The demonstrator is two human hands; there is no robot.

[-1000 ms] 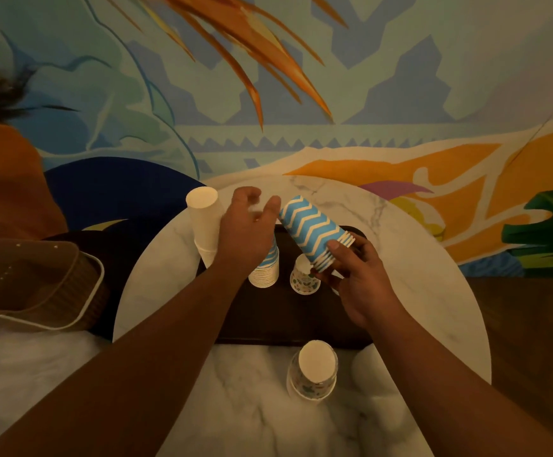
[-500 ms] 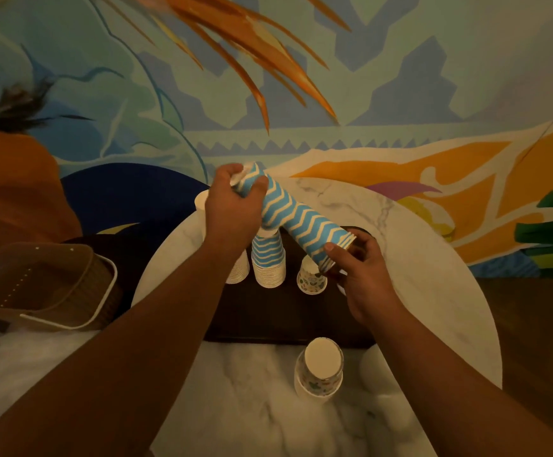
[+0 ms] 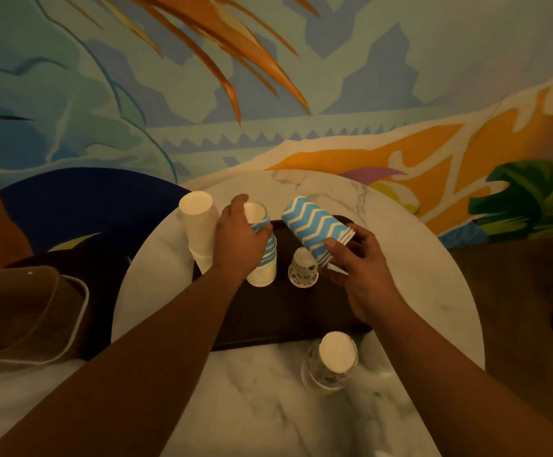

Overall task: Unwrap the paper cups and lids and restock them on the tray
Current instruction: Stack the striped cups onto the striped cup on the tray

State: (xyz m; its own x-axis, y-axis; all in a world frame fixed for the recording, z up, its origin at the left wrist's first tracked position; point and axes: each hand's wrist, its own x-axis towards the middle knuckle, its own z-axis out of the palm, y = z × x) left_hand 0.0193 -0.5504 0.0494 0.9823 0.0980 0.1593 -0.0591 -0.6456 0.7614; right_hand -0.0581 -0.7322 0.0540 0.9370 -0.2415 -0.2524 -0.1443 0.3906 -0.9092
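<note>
Blue-and-white zigzag paper cups [image 3: 316, 230], nested in a tilted stack, are gripped at the rim end by a person's right hand [image 3: 361, 268] above a dark tray [image 3: 301, 318] on a marble table [image 3: 268, 400]. Just left of it, the left hand [image 3: 239, 242] curls around the top of a second upright zigzag stack [image 3: 263, 255] standing on the tray, a plain white stack [image 3: 199, 225] beside its knuckles.

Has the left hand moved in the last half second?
Yes. The left hand has come down from the tilted blue zigzag stack onto the upright zigzag stack standing on the dark tray.
</note>
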